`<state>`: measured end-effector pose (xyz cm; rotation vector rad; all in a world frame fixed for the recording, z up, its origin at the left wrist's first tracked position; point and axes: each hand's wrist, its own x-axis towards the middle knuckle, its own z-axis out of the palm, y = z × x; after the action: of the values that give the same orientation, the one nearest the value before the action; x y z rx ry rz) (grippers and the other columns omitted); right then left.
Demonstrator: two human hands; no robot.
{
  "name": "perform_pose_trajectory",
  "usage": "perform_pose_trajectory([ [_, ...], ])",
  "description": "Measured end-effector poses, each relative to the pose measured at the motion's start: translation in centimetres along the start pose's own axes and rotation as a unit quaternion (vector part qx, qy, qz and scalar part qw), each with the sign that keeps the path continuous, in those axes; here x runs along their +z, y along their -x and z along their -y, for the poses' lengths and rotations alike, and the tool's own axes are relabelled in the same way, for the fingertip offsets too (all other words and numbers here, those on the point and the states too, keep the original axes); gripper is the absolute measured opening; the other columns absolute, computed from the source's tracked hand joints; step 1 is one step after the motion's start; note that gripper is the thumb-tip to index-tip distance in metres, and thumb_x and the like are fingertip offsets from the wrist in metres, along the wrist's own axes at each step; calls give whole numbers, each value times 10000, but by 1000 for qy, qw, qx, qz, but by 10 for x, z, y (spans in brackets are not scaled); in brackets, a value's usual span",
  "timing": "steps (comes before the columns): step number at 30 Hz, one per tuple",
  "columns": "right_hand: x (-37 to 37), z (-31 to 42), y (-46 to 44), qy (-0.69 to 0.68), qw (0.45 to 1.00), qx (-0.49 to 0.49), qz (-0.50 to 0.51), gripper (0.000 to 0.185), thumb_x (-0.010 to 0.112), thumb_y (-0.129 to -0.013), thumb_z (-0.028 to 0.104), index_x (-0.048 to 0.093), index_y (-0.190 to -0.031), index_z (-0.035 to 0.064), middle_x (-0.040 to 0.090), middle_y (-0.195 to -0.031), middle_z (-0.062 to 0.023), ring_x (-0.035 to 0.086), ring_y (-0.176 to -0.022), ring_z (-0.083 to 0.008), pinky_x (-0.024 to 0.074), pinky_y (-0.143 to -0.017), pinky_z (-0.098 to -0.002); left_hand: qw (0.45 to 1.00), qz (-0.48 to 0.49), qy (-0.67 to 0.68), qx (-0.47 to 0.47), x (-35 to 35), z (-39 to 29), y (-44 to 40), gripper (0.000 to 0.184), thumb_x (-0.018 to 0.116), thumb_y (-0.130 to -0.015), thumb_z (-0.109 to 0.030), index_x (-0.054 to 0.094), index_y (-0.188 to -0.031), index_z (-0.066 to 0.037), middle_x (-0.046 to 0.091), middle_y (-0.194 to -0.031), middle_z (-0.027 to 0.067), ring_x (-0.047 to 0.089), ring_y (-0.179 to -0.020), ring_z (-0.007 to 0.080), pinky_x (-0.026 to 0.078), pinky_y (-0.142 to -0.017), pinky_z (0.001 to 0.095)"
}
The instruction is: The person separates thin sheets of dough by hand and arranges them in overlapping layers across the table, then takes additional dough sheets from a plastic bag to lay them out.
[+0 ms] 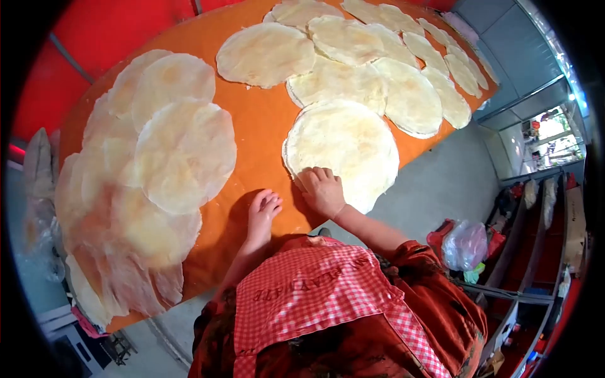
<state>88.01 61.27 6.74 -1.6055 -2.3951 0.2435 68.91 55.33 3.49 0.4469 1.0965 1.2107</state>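
Observation:
A pale, thin round flatbread (343, 142) lies on top of a small pile at the near edge of the orange tabletop (255, 132). My right hand (323, 192) rests on its near left rim, fingers bent and closed on the edge; the thumb's grip is partly hidden. Just left of it, my left hand (263, 214) hovers over the orange surface with loosely curled fingers apart and nothing in them. Overlapping flatbreads (186, 154) cover the left side, some under a clear, wrinkled plastic sheet (129, 277).
More flatbreads (268, 55) spread toward the far right edge. Grey floor (457, 170) shows beyond the table's right side. Plastic bags (464, 244) and a shelf unit (523, 252) stand at the right. Red panels (120, 34) line the far left.

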Motion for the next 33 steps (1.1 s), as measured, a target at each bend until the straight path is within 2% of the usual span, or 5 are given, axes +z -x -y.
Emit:
perform_pose_trajectory([
  [10,-16,-56,-22,-232,972,13,44,97,604,-726,135,620,-767,48,622,-708,-183,614,-664,-366,491,-621,-432,991,-90,-63,-77,94,41,-44,338,571,-816,-22,534,-1150,-59,615,-943,53,605,-845,174,525,-723,324],
  [13,-33,-78,-31,-310,951,11,-21,90,579,-726,59,618,-790,9,596,-657,-212,613,-610,-338,491,-580,-395,981,-135,-132,46,115,48,-52,330,546,-819,29,575,-1142,-37,636,-973,30,590,-841,118,483,-720,260],
  [16,-84,-97,-36,-496,865,79,-10,41,566,-794,20,590,-781,-11,591,-647,-38,551,-606,-86,445,-553,-244,950,-147,-167,220,119,28,-57,235,627,-808,-37,614,-1041,-2,660,-911,61,605,-819,133,482,-736,293],
  [25,-148,-150,-58,-722,686,87,36,89,497,-853,17,560,-793,36,568,-720,15,516,-638,-57,419,-587,-196,939,-240,-70,237,-59,-101,87,312,599,-850,-60,586,-1157,-6,649,-1051,74,619,-924,167,500,-803,315],
  [33,-140,-128,-137,-450,888,91,11,78,535,-831,73,551,-776,20,538,-697,-7,491,-635,-83,414,-568,-243,842,-412,-275,214,-276,-23,128,243,633,-768,-39,550,-993,0,617,-906,55,572,-790,145,467,-709,284],
])
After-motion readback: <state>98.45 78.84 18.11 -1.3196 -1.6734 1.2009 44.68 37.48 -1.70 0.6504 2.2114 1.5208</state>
